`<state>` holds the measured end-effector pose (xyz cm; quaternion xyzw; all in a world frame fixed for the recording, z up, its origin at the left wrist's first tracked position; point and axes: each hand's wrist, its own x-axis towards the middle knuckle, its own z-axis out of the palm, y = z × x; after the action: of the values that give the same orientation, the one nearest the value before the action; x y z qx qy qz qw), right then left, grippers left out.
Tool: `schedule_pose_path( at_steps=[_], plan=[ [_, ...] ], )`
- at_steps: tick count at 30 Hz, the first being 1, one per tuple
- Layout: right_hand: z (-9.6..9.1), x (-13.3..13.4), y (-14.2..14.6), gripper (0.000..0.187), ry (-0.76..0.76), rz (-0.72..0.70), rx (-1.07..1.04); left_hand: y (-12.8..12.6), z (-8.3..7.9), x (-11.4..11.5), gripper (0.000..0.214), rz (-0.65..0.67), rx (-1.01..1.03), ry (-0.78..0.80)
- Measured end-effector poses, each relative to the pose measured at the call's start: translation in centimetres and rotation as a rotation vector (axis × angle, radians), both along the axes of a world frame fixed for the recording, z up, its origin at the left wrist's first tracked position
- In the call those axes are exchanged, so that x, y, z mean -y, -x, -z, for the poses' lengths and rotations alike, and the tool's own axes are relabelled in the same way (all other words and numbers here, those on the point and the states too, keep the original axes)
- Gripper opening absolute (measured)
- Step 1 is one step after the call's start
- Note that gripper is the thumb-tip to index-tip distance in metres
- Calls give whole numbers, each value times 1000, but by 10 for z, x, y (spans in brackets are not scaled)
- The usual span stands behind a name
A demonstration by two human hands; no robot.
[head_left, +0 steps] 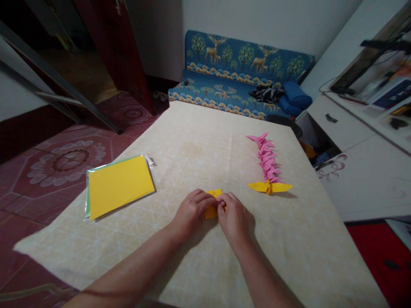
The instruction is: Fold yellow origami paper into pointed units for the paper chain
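A small folded piece of yellow paper lies on the cloth-covered table between my hands. My left hand has its fingers closed on the paper's left and upper part. From the other side my right hand pinches the paper's right edge, thumb and fingertips meeting those of the left. Fingers cover much of the folds. To the right sits a yellow origami crane with its wings spread. Directly behind it runs a row of several pink origami cranes.
A stack of yellow paper sheets in a clear sleeve, green showing at its edge, lies at left. The pale patterned tablecloth hangs over the table's edges. Beyond stand a blue deer-print sofa and, at right, a white cabinet.
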<state>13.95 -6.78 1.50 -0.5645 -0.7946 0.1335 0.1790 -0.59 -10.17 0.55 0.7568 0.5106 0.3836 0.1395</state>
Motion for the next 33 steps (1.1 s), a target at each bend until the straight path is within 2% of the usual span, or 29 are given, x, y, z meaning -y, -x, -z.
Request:
schedule_pose_path(
  at_steps=[3,6,9,15,18,24,29,33],
  plan=[
    [0,1,1,14,-11,5,7,-1,1,-1,28,35,35,39],
    [-1,-1,-3,9,6,-10,-42,-1,5,-2,26,-26,45,56],
    [-1,-5,-18,7,89,-14,-146,0,7,-2,23,-64,29,53],
    [7,-7,-48,9,194,101,-310,0,9,-5,22,-90,25,73],
    [7,-4,-44,4,140,93,-289,-1,9,-6,22,-106,19,84],
    [2,3,-29,12,0,120,-116,-3,9,-6,21,-117,9,91],
    [1,3,-30,6,40,140,-123,-5,11,-8,19,-136,-5,110],
    [5,1,-33,9,103,177,-174,-4,12,-9,19,-141,-7,132]
  ],
)
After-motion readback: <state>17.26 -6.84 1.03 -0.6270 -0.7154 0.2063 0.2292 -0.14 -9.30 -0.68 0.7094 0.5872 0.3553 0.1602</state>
